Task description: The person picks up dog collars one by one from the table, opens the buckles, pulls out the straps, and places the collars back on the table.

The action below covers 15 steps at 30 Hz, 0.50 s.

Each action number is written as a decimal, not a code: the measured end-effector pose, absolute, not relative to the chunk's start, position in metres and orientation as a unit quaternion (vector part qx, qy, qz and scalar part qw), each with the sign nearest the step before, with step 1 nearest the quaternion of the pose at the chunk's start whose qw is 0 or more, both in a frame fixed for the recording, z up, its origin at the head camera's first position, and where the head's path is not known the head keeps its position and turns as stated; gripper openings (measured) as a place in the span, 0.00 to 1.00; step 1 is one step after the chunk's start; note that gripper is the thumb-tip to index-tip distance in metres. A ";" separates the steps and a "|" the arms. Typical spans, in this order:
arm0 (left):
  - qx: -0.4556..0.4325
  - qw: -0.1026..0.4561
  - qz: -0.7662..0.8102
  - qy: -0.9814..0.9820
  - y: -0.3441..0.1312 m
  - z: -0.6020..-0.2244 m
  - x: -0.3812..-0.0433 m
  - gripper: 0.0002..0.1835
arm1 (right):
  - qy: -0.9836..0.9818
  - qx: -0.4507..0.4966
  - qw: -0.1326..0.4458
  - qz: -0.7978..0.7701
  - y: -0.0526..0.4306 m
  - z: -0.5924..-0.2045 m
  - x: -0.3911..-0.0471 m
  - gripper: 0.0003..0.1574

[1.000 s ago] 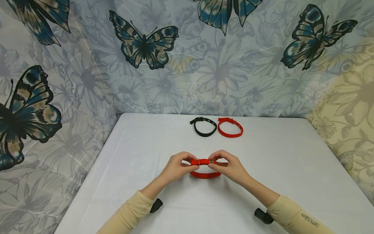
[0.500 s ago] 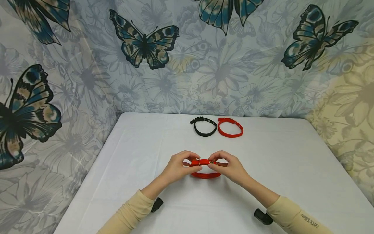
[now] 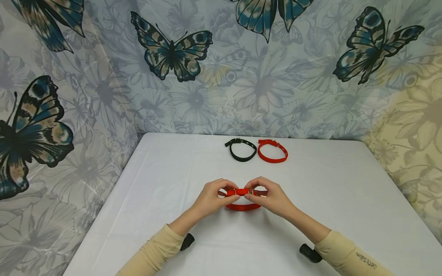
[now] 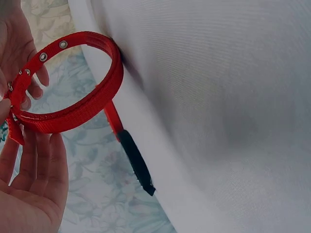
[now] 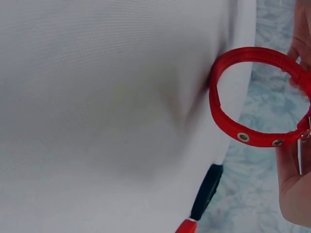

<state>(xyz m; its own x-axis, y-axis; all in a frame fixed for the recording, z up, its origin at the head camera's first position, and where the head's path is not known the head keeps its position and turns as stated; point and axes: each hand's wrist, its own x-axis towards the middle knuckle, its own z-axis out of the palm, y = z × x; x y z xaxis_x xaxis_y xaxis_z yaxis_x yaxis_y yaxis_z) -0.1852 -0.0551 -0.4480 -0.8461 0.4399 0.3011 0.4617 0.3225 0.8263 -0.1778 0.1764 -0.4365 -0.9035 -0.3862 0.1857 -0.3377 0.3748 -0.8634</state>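
Note:
A red collar (image 3: 243, 207) with metal eyelets and a buckle forms a loop low over the white table, held between both hands. The left hand (image 3: 214, 196) pinches the strap's upper side at its left, thumb in front and fingers behind. At the buckle end, the right hand (image 3: 271, 196) pinches the same strap between thumb and fingers. In the left wrist view the collar (image 4: 104, 92) shows several eyelets, and a short strap end hangs beside the fingers. The right wrist view shows the loop (image 5: 252, 54) with its lower edge at the tabletop; the fingers partly hide the buckle.
Near the table's (image 3: 165, 165) far edge lie a black collar (image 3: 243, 158) and another red collar (image 3: 272, 160), side by side. Behind stands a cloth backdrop (image 3: 221, 96) with butterflies and flowers. Black wrist devices (image 3: 310, 253) sit under both sleeves.
The left hand's fingertips have slid slightly right along the strap, and the right hand's have shifted a little left, so the hands are closer. The collars at the back stay put.

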 end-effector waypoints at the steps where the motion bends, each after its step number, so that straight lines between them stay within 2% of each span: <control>1: -0.278 0.010 -0.510 -0.814 -0.055 -0.448 -0.185 0.09 | 0.830 -0.225 0.020 -0.511 0.176 -0.436 -0.178 0.13; 15: -0.284 0.016 -0.509 -0.813 -0.053 -0.446 -0.184 0.09 | 0.827 -0.254 0.002 -0.502 0.169 -0.436 -0.179 0.10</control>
